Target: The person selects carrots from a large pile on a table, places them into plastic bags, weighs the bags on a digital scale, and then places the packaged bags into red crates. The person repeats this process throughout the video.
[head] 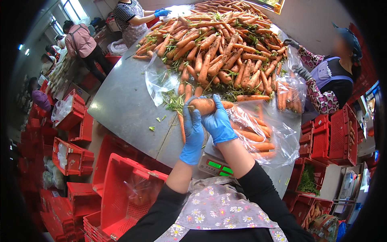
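Note:
In blue gloves, my left hand (193,133) and my right hand (219,121) grip a thick orange carrot (201,106) between them. It lies sideways above the front of a metal table (124,93). My left fingers wrap its blunt end, while the right fingers cover its middle. Just right of my hands, a clear plastic bag (284,145) with several carrots (254,135) rests on a digital scale (208,172) with green lit displays. Beyond my fingers rises a large heap of carrots (211,57) with short green stems. Leaf trimmings (175,101) lie left of my hands.
An empty-looking clear bag (158,78) lies left of the heap. At right, a person in grey gloves (302,71) handles a bag of carrots (288,93). A person in blue gloves (162,12) stands at the far left edge. Red crates (133,187) stand front left and right.

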Tool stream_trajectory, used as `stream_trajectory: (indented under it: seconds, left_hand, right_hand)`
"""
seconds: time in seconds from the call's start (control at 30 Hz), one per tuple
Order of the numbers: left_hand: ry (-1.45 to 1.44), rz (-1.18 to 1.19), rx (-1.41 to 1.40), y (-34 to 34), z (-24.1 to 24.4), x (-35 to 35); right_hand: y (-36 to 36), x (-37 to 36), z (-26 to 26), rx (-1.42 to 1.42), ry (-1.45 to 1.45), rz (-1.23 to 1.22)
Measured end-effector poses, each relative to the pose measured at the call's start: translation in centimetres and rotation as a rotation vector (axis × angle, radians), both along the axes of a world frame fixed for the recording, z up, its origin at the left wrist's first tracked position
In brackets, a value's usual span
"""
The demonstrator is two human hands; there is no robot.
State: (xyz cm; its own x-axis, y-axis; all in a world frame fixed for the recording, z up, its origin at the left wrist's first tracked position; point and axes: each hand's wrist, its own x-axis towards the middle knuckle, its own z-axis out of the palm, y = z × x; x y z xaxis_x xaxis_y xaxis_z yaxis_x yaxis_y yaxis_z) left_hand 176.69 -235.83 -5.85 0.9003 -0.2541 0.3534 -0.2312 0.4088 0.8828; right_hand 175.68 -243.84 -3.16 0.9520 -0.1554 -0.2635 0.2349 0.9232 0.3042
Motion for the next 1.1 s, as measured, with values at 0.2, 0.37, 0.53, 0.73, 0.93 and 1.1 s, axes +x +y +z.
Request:
stream_trajectory:
  seconds: [0.2, 0.37, 0.53, 0.73, 0.93, 1.1]
  left_hand:
    - [0.345, 0.039, -0.266, 0.0, 1.5, 1.2]
    - [0.742, -0.151, -0.430, 1.2, 0.3, 3.6]
    - [0.687, -0.056, -0.223, 2.8, -2.1, 3.7]
    - [0.145, 0.102, 0.465, 3.8, -2.4, -0.2]
    - [0.086, 0.361, 0.594, 3.6, -2.0, -1.3]
    - [0.127, 0.391, 0.461, 3.9, -2.0, 0.2]
  right_hand:
    - [1.6, 0.0, 0.5, -0.228, 0.087, -0.091]
    - [0.8, -0.5, -0.2, -0.348, 0.089, -0.030]
    - [1.3, -0.6, -0.6, -0.306, -0.007, -0.040]
    - [0.8, -0.7, -3.8, -0.360, 0.044, -0.123]
    - [1.2, -0.8, -3.9, -0.481, 0.102, -0.177]
    - [1.4, -1.2, -3.4, -0.972, 0.315, -0.205]
